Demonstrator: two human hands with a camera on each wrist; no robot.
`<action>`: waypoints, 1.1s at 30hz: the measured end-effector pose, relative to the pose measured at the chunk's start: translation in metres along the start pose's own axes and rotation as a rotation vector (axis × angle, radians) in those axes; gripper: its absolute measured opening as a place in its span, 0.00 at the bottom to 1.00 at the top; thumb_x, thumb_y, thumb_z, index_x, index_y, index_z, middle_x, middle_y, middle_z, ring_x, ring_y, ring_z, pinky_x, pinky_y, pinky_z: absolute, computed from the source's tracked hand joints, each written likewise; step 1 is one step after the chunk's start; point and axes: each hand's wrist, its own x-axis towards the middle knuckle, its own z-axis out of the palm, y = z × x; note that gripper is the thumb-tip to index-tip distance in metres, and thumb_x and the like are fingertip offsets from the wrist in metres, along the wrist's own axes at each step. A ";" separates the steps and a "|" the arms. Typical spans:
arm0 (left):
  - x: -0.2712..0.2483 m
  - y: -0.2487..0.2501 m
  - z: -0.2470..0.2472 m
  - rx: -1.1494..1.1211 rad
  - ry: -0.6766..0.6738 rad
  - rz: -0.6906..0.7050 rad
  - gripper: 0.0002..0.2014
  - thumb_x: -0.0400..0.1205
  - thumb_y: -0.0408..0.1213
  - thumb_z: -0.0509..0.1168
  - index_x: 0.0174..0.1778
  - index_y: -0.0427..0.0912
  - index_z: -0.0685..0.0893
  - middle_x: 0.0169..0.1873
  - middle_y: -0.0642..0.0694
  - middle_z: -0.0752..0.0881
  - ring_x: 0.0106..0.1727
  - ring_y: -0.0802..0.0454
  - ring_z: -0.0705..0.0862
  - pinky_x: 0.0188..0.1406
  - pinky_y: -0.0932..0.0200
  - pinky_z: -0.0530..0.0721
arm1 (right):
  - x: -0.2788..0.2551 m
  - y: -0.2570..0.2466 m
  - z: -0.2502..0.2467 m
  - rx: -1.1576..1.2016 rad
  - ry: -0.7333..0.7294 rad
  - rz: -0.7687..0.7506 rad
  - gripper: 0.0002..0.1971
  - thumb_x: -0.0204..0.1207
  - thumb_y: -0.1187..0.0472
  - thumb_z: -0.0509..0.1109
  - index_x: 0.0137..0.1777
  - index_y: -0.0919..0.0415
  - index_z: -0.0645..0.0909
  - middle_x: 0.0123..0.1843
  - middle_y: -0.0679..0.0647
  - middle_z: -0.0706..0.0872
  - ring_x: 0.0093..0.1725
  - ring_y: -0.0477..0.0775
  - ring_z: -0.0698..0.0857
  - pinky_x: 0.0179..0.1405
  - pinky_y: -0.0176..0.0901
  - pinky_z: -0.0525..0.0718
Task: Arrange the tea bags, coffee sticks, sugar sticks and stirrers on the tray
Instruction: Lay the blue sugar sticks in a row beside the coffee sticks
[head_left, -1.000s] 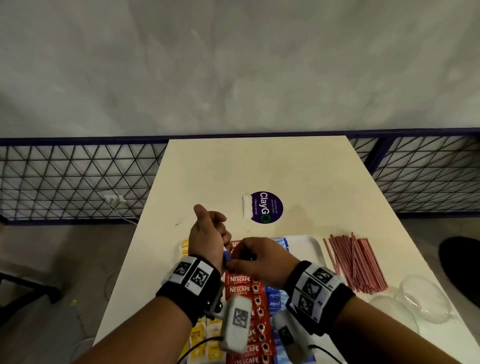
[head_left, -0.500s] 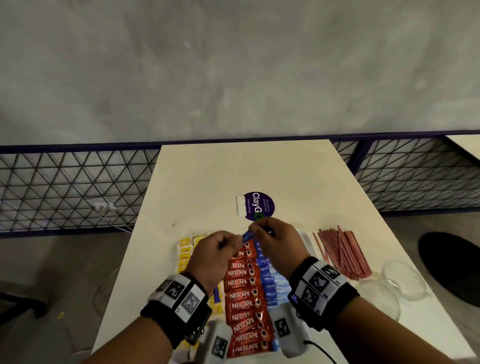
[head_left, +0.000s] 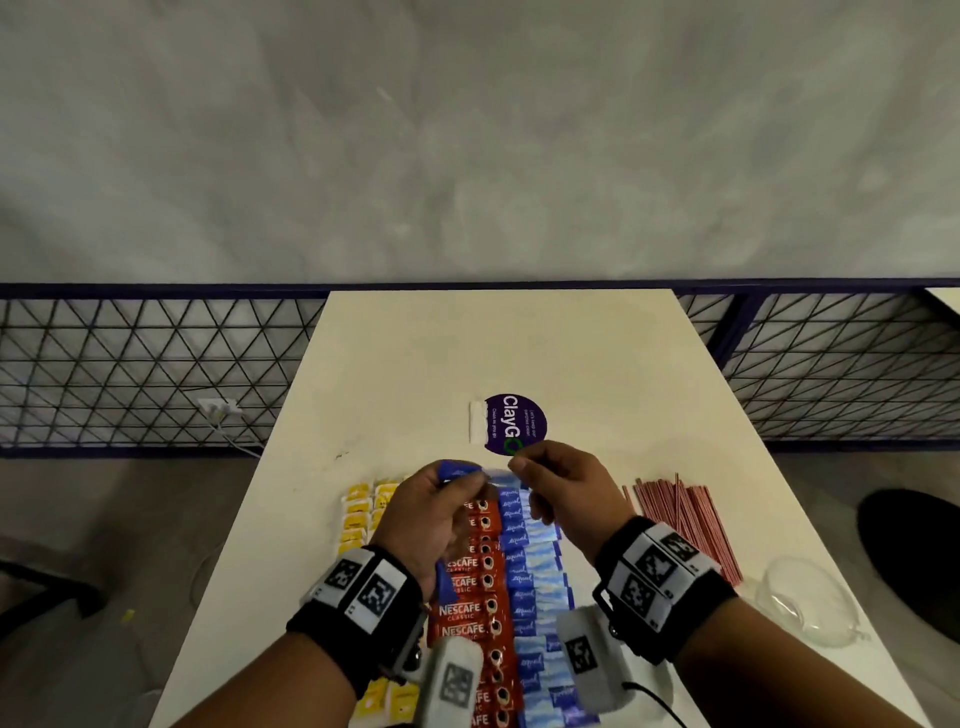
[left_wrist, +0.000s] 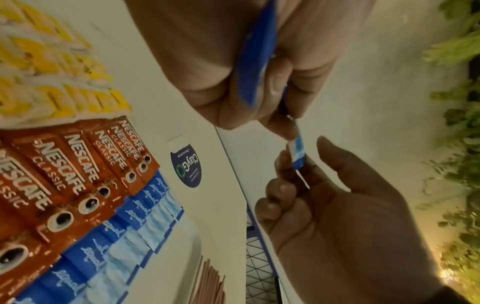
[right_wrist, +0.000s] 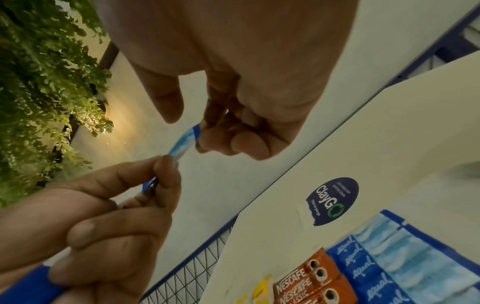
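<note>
Yellow tea bags (head_left: 358, 519), red Nescafé coffee sticks (head_left: 470, 618) and blue sugar sticks (head_left: 524, 571) lie in three side-by-side rows on a white tray (left_wrist: 187, 253). Above the far end of these rows, my left hand (head_left: 467, 483) grips a small bundle of blue sugar sticks (left_wrist: 259, 51). My right hand (head_left: 519, 467) pinches the end of a single sugar stick (left_wrist: 297, 152) just beside the left fingertips. That same stick (right_wrist: 185, 139) spans the gap between both hands. Red stirrers (head_left: 680, 514) lie in a loose pile on the table, right of the tray.
Clear plastic bowls (head_left: 800, 597) sit at the table's right near edge. A round purple ClayGo sticker (head_left: 514, 423) marks the table just beyond my hands. A dark mesh railing (head_left: 156, 364) runs behind the table.
Both hands have moved away from me to the far end of the rows. The right hand has drawn one sugar stick partly out of the left hand's bundle.
</note>
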 end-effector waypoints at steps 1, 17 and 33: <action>0.004 -0.004 0.000 -0.009 0.018 0.000 0.05 0.83 0.32 0.64 0.46 0.34 0.81 0.25 0.44 0.83 0.12 0.58 0.65 0.12 0.69 0.63 | 0.000 0.002 -0.003 -0.001 -0.004 0.009 0.06 0.78 0.60 0.70 0.42 0.62 0.84 0.28 0.55 0.82 0.24 0.48 0.77 0.27 0.39 0.75; 0.037 -0.034 -0.085 0.429 0.360 -0.171 0.12 0.85 0.44 0.62 0.49 0.38 0.84 0.35 0.40 0.87 0.13 0.54 0.60 0.22 0.64 0.58 | 0.011 0.110 -0.044 -0.369 -0.031 0.518 0.10 0.79 0.56 0.69 0.36 0.55 0.82 0.33 0.53 0.85 0.29 0.53 0.80 0.26 0.39 0.78; 0.029 -0.048 -0.110 0.355 0.336 -0.193 0.13 0.85 0.44 0.62 0.49 0.36 0.83 0.35 0.39 0.87 0.14 0.55 0.58 0.20 0.67 0.58 | 0.016 0.126 -0.023 -0.536 0.065 0.570 0.09 0.75 0.52 0.72 0.36 0.53 0.81 0.32 0.50 0.84 0.35 0.54 0.83 0.42 0.45 0.85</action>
